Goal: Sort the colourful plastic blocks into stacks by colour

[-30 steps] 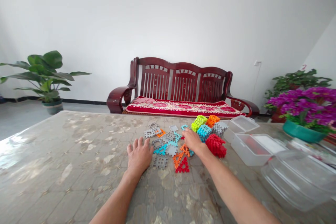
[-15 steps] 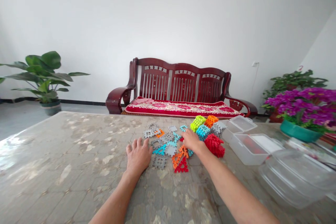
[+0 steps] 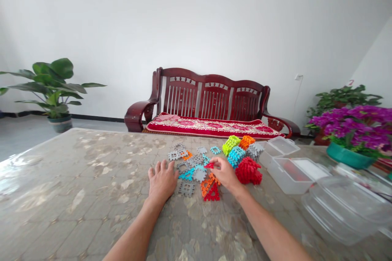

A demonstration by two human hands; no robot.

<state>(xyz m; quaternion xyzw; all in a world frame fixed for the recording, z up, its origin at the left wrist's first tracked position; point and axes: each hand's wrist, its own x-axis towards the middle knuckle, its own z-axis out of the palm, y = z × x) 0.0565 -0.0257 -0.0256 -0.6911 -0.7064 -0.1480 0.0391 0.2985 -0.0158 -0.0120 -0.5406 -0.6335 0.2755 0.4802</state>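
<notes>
While the left hand (image 3: 162, 179) is kept flat on the tabletop (image 3: 76, 195), with its fingers (image 3: 158, 167) spread and holding nothing, a small red plastic piece (image 3: 210, 165) appears to be pinched by the almost closed fingers (image 3: 216, 164) of the right hand (image 3: 226, 173). Loose snap-together pieces (image 3: 196, 159) are lying between both hands, and a stacked red block (image 3: 248, 171) is seen just beside the right hand.

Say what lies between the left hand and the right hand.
Between the left hand and the right hand, the head view shows loose plastic tiles, among them a teal tile and a grey tile.
</notes>
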